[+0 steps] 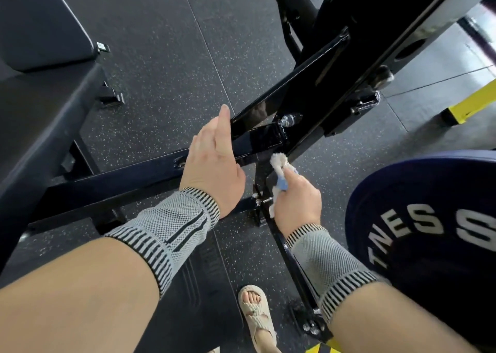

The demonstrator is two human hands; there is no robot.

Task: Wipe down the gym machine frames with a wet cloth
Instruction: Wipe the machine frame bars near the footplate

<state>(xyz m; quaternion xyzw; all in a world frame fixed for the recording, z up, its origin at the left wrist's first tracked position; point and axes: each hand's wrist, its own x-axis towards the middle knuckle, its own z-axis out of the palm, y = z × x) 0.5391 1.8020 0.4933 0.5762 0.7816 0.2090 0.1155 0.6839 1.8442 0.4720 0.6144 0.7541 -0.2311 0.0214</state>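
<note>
At the centre of the frame, a white and blue cloth (279,176) is gripped in the right hand (296,202), whose fingers are curled round it, and its frayed white end is pressed against the glossy black machine frame (268,111) where several bars meet. Just left of it, the left hand (212,164) is laid on a black bar with its fingers straight and relaxed, the thumb pointing toward the upper part of the frame; nothing is grasped by it. Grey knitted wrist sleeves with black striped edges are worn on both forearms (the left one (171,232) lower centre, the right one (324,264) lower right). A long crossbar (107,183) is seen running from the left edge toward the joint under the left hand, and another bar (295,266) descends toward the lower centre, ending at a bolted foot. A bolt (288,120) is visible at the joint above the cloth. At the right edge a dark blue weight plate (429,218) with white lettering is partly shown. A black padded bench (40,57) fills the upper left. Speckled black rubber floor (174,44) lies beneath everything, and a foot in a pale sandal (256,315) is seen at the bottom centre. A yellow post (472,103) is seen at the right edge.
</note>
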